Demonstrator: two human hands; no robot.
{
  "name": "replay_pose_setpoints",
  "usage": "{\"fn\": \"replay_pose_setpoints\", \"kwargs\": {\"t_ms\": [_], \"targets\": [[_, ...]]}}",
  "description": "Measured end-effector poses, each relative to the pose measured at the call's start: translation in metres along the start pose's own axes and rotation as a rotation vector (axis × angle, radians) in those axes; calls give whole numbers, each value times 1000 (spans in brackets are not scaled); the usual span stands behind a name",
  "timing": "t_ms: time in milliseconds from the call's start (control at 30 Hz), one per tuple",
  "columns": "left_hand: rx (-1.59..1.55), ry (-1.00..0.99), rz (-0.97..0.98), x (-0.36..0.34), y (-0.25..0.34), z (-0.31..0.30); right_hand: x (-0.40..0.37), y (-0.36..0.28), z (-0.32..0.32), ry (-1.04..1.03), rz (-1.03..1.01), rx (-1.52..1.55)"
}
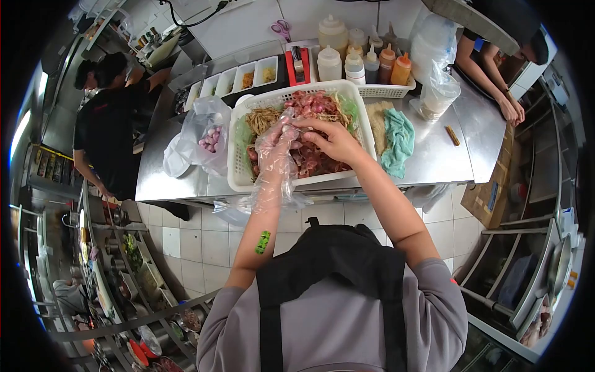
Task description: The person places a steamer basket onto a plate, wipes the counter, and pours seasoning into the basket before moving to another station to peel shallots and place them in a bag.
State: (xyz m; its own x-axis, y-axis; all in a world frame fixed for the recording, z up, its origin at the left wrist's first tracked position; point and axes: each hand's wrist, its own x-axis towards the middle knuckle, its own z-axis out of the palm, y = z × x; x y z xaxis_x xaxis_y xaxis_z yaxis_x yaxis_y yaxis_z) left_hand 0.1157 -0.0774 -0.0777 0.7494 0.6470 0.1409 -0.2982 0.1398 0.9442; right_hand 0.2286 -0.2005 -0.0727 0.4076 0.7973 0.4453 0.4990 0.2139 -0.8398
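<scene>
A white plastic basket (365,158) holds red shallots (310,102), loose skins and dry stalks (263,119). Over it, my left hand (277,141) wears a clear plastic glove and is closed on a small pale shallot (286,128), partly hidden by the fingers. My right hand (334,141) is bare; its thumb and fingertips pinch at that same shallot, against the left fingertips. Left of the basket, an open clear plastic bag (209,115) contains peeled purple shallots (211,140). Beside the bag lies a white lid (177,158).
Behind the basket stand topping trays (248,77), a red-and-black box (298,67) and several sauce bottles (330,64). To the right are a teal cloth (396,139) and a bagged tub (434,99). Co-workers stand at left (111,124) and right (496,74).
</scene>
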Motion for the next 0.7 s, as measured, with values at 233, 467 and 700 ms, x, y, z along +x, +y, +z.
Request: {"fn": "replay_pose_setpoints", "kwargs": {"t_ms": [233, 467, 700], "targets": [[-85, -47, -14, -1, 0, 2, 1, -5, -3, 87, 10, 53], [-136, -25, -73, 1, -1, -5, -1, -2, -1, -29, 8, 88], [-254, -4, -96, -10, 6, 0, 0, -7, -3, -104, -29, 68]]}}
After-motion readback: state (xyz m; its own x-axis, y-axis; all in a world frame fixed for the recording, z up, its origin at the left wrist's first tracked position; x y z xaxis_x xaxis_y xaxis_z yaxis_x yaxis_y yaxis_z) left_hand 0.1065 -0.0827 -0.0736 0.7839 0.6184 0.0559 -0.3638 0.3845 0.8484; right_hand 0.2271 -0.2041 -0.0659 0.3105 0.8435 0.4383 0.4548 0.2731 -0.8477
